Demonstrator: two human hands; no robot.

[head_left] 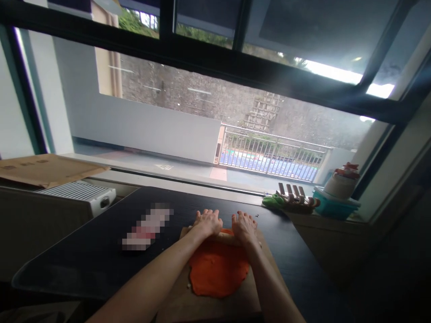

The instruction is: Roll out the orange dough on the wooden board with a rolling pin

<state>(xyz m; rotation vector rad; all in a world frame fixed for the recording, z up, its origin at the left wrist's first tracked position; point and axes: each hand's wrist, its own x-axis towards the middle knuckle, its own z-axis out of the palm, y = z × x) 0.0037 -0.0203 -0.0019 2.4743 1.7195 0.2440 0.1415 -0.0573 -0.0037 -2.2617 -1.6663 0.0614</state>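
Observation:
A flattened orange sheet [218,271], clay or dough by its look, lies on a tan board [175,294]. Across its far part runs a pale rolling pin [228,238]; its ends are partly hidden by my hands. My left hand [208,222] rests palm down on the left part of the pin, fingers stretched forward. On the right part lies my right hand [244,225], also palm down with its fingers spread forward. A little of the orange sheet shows beyond the pin between the two hands.
The board sits on a dark table [101,264]. To the left lies a blurred-out pinkish item [148,229]. Cardboard [50,170] covers part of a white appliance [97,197]. Near the window stand a teal container [336,204], a green item [273,202] and several brown-handled tools [296,195].

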